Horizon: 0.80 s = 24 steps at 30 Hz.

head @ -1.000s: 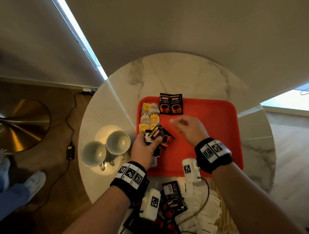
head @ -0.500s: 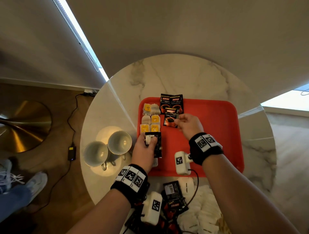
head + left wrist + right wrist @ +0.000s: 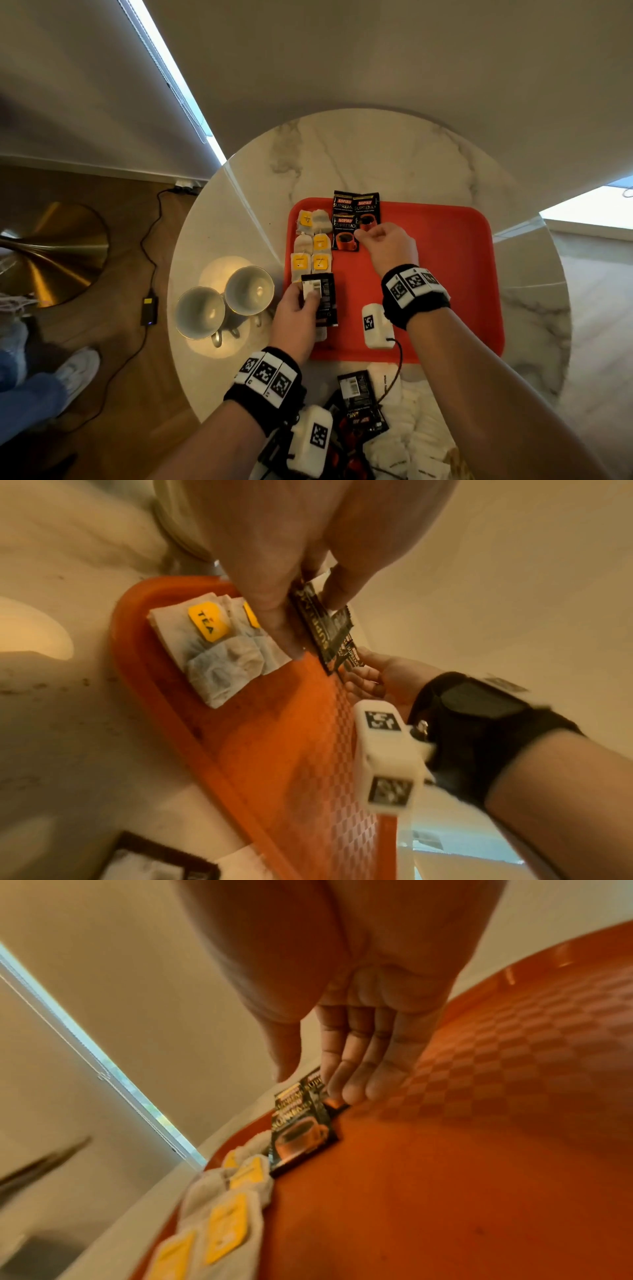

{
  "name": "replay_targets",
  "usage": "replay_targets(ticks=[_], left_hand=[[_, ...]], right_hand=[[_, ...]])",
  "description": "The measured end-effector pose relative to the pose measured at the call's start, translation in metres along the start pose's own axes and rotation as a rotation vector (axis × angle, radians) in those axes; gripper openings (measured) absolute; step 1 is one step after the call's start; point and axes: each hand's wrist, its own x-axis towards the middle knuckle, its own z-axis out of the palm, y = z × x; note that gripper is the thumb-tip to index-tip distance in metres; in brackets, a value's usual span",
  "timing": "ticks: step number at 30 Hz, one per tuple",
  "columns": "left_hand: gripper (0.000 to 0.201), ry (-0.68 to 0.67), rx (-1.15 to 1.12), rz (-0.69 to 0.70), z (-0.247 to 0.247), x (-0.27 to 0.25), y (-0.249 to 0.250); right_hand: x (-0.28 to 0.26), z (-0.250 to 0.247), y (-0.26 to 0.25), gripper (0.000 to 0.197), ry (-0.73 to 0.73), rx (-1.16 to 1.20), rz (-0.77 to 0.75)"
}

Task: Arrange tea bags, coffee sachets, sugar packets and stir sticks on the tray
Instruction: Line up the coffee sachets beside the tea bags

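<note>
Resting straight fingers (image 3: 346, 1088) of the right hand (image 3: 387, 241) on a light, slippery coffee sachet (image 3: 345, 233) near the tray (image 3: 462, 274) far-left corner, while the left hand (image 3: 296, 317) pinches a spare sachets stack (image 3: 322, 298) by its edges.

a home lounge (seemingly): round marble table (image 3: 376, 154), wooden floor (image 3: 113, 394), cups (image 3: 226, 305).

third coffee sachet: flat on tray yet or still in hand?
Flat on the tray: third sachet lies face-up; right hand fingers straight at its edge.
</note>
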Motion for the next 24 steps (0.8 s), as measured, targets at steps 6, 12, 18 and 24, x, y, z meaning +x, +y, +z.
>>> replay_targets(ticks=[6,12,18,24], left_hand=[[0.003,0.032,0.008,0.109,0.021,0.017,0.026],[0.057,0.028,0.104,0.079,0.044,0.03,0.034],[0.029,-0.101,-0.205,-0.028,0.046,0.024,0.031],[0.019,-0.043,-0.29,-0.01,0.058,0.027,0.02]], right_hand=[[-0.062,-0.021,0.008,0.028,-0.312,0.252,-0.02],[-0.072,-0.021,0.028,0.018,-0.069,0.227,-0.222],[-0.065,-0.031,0.035,0.023,0.075,0.273,-0.306],[-0.056,-0.021,0.032,0.017,-0.082,0.436,-0.053]])
